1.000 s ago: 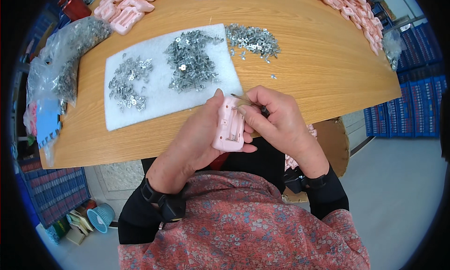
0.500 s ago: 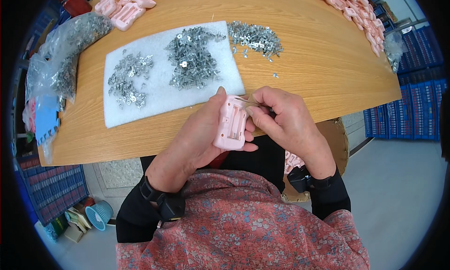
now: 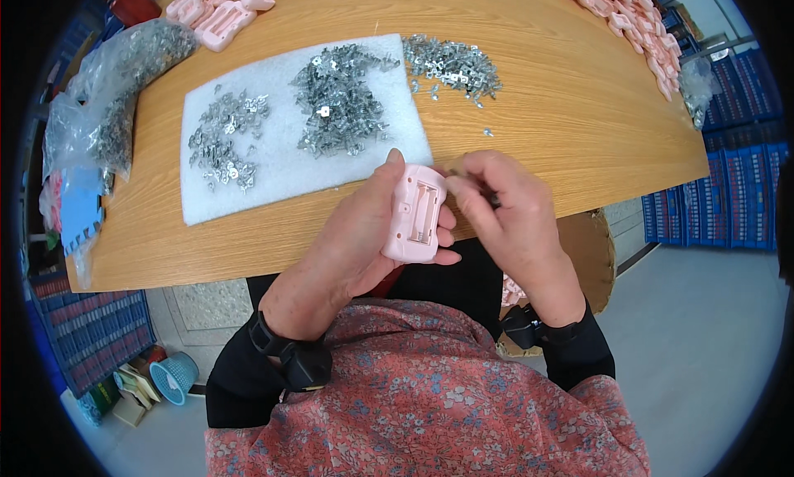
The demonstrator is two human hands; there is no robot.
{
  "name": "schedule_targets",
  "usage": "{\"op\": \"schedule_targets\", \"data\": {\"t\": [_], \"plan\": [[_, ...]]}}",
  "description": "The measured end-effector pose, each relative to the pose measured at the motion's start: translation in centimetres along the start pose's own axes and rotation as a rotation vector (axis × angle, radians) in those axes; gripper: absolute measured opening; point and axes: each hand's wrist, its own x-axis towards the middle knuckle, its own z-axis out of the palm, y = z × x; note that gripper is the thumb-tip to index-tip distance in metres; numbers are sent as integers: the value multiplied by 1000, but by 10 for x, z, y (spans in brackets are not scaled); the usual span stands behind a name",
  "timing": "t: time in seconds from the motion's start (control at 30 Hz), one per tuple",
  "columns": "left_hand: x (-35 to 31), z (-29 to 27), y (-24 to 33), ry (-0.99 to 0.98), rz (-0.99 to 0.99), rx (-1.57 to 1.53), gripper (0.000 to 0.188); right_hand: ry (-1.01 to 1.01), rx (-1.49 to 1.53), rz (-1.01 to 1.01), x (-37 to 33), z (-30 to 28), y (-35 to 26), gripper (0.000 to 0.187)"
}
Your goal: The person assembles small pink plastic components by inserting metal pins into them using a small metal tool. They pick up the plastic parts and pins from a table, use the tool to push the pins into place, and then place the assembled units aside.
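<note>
Work sat off the table (image 3: 579, 138) edge, above the lap; bare wood lay right of the foam sheet (image 3: 273, 179); left hand (image 3: 364, 237) closed around pink case (image 3: 413, 214), open side up; right hand (image 3: 504, 216) pinched something tiny at the case's top edge, too small to identify; clip piles (image 3: 335, 105) on foam.

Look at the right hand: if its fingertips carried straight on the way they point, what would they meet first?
Probably the pink plastic casing held in the left hand; the right hand points left at its upper edge, nearly touching.
</note>
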Motion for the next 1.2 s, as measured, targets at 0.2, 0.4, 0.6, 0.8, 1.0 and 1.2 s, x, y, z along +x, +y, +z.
{"op": "schedule_targets", "data": {"t": [0.2,0.4,0.6,0.8,1.0,1.2], "plan": [[-3,4,2,-55,-5,14,59,-114,443,307,-3,-1,8,16],[-12,2,1,81,151,495,55,-347,898,587,-2,-6,13,19],[-21,4,4,43,395,959,38,-360,942,611,-5,-3,11,20],[-18,4,-2,86,605,1198,28,-334,847,526,-7,-2,3,19],[-16,-7,5,36,117,337,31,-206,904,389,-4,-3,-11,24],[-25,-16,5,-185,7,-226,34,-218,771,272,-5,12,-2,34]]}}
